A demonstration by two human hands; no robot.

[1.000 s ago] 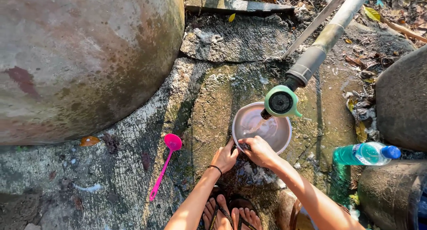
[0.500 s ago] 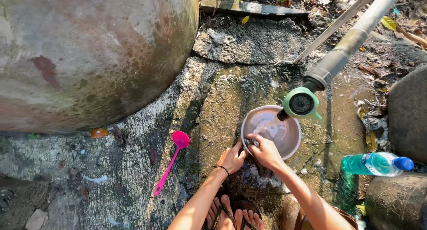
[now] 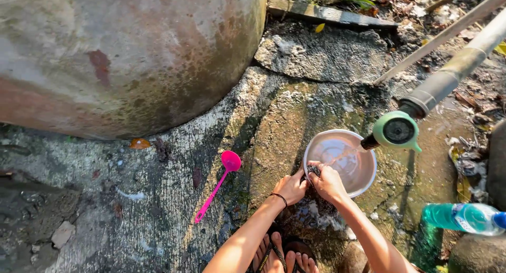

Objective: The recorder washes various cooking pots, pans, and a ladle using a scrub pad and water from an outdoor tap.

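Note:
A round pale bowl (image 3: 363,186) sits on wet mossy concrete under a green tap (image 3: 396,130) that pours water into it. My left hand (image 3: 291,188), with a dark band on the wrist, holds the bowl's near rim. My right hand (image 3: 327,182) is closed on a small dark scrubber (image 3: 314,170) pressed at the bowl's inner edge. My feet in sandals (image 3: 284,254) are just below the bowl.
A huge round stained jar (image 3: 121,51) fills the upper left. A pink ladle (image 3: 216,191) lies on the concrete left of my hands. A green plastic bottle with a blue cap (image 3: 464,217) lies at the right. A grey pipe (image 3: 458,67) runs to the tap.
The view has shifted left, so everything sits further right in frame. My hands stay at the bowl's near rim, the right one still working the scrubber. Water keeps running.

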